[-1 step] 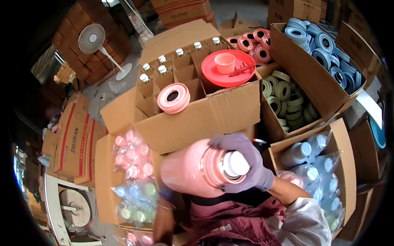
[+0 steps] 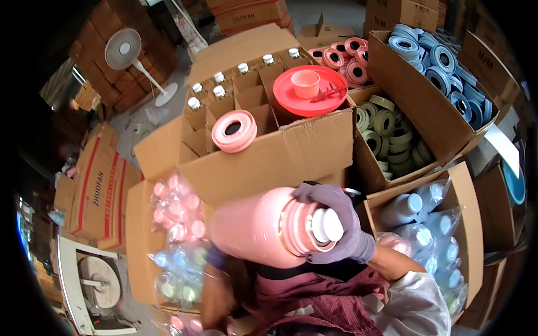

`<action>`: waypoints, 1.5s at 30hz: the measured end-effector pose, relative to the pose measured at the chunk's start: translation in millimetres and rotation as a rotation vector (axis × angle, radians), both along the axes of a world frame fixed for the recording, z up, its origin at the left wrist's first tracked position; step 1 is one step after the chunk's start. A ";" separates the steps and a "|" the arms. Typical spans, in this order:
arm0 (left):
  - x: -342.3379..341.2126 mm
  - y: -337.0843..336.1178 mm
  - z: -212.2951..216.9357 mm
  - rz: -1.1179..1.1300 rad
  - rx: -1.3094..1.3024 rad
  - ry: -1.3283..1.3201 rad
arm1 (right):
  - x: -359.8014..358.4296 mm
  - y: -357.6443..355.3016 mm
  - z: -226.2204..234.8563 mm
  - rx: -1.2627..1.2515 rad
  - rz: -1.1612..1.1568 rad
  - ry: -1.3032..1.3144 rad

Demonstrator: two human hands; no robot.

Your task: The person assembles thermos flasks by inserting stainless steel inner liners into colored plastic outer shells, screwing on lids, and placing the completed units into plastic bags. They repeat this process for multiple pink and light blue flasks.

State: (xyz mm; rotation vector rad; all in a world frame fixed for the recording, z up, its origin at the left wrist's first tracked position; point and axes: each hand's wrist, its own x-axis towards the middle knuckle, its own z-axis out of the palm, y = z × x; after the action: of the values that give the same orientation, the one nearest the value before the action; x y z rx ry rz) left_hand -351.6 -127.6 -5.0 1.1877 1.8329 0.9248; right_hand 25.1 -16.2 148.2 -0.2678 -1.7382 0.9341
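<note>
Right hand [image 2: 354, 231] has fingers curled round pink bottle's [image 2: 252, 224] neck end, white stopper [image 2: 329, 225] at mouth, pink ring [image 2: 246, 137] off it, atop carton [image 2: 297, 148]; left hand's [image 2: 216, 257] fingers hidden, can't tell.

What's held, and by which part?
Pink vacuum flask, by its neck end, in the gloved right hand; whether the left hand grips it is hidden.

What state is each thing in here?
Pink bottle, held tilted
Right hand, gloved, closed around bottle's neck
Left hand, mostly hidden behind bottle
White stopper, at bottle's mouth; tightness unclear
Divided carton, open, partly filled
Pink ring, resting at carton's front edge
Red tray, lying on carton
Cup, upright on tray
Fan, standing; running or not, unclear
Green rings, piled loose
</note>
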 end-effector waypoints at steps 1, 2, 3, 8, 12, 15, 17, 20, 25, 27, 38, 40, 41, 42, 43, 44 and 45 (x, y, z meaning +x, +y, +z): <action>-10.3 19.3 26.0 -0.037 0.043 0.040 | 12.9 -9.0 -15.1 0.002 -0.045 -0.070; -18.9 34.4 55.6 -0.083 0.092 0.086 | 22.3 -22.2 -31.3 -0.003 0.012 -0.138; -18.6 52.7 88.3 -0.165 0.142 0.140 | 32.8 -30.1 -42.3 0.003 0.069 -0.200; 102.9 109.7 173.9 -0.963 0.262 0.620 | 48.1 34.8 -44.5 0.108 0.030 -0.452; 173.4 107.7 139.6 -1.124 -0.051 0.836 | -94.7 155.4 -9.0 0.525 -0.346 -0.506; 154.7 110.7 125.5 -1.060 0.023 0.644 | -166.2 192.4 -33.2 0.859 -0.491 -0.729; 138.8 114.5 120.7 -1.043 0.119 0.416 | -189.4 217.8 -65.7 1.045 -0.624 -0.779; 126.3 108.3 137.4 -0.985 0.096 0.290 | -165.1 208.0 -60.1 0.372 -0.400 -0.609; 95.3 79.9 83.7 -0.287 0.200 -0.660 | -63.2 143.7 -8.9 -0.360 0.156 -0.246; 96.0 86.9 96.4 0.072 0.274 -0.875 | -34.0 121.3 -5.9 -0.443 0.347 -0.283; 88.0 59.2 95.9 -0.482 0.400 -0.114 | -43.6 40.1 -3.8 -0.355 0.390 -0.421; 94.0 56.1 96.7 -0.512 0.425 -0.124 | -41.3 39.4 -6.5 -0.214 0.233 -0.417; 96.4 54.6 96.7 -0.527 0.437 -0.129 | -41.0 39.3 -9.4 -0.144 0.155 -0.414; 98.6 56.5 94.7 -0.537 0.460 -0.151 | -40.0 35.4 -27.2 -0.245 0.174 -0.358; 98.5 55.8 89.7 -0.537 0.478 -0.170 | -40.5 34.1 -36.2 -0.257 0.197 -0.365; 98.7 53.7 86.2 -0.536 0.496 -0.188 | -40.6 33.3 -42.6 -0.268 0.222 -0.372; 102.8 50.5 87.6 -0.538 0.500 -0.129 | -38.5 33.9 -49.4 -0.282 0.235 -0.381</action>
State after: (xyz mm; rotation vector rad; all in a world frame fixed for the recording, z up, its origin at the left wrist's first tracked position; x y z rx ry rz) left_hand -248.9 -77.2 82.6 1.7638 1.1080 1.1304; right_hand -13.4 17.7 98.8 -0.4558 -2.0122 1.3734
